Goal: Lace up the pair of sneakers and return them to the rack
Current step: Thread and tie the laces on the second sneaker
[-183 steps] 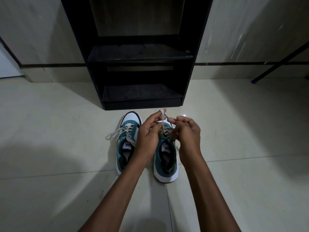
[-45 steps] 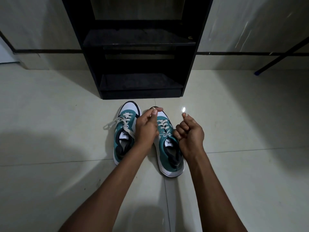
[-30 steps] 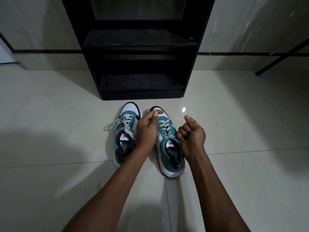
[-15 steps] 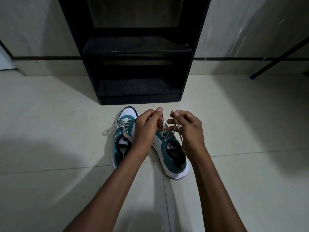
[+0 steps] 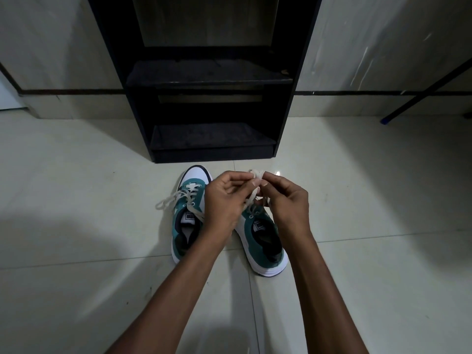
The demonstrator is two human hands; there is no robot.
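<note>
Sneaker lace: keep both ends taut

Left hand and right hand pinch the lace above the right sneaker on the floor. Pull evenly; left sneaker lies loose; rack waits beyond.

Under your hands you have a floor of large pale tiles, smooth and glossy enough to throw back a small bright glint just past your fingers, with thin grout lines between them. The two sneakers look like matt teal suede-like cloth over smooth white rubbery soles, the left one capped with a plain white toe, and the lace you pinch is flat, woven, off-white cloth. The rack ahead of you is black board with a dull finish, its shelves looking rough and dusty, and the wall behind is pale and streaked.
</note>
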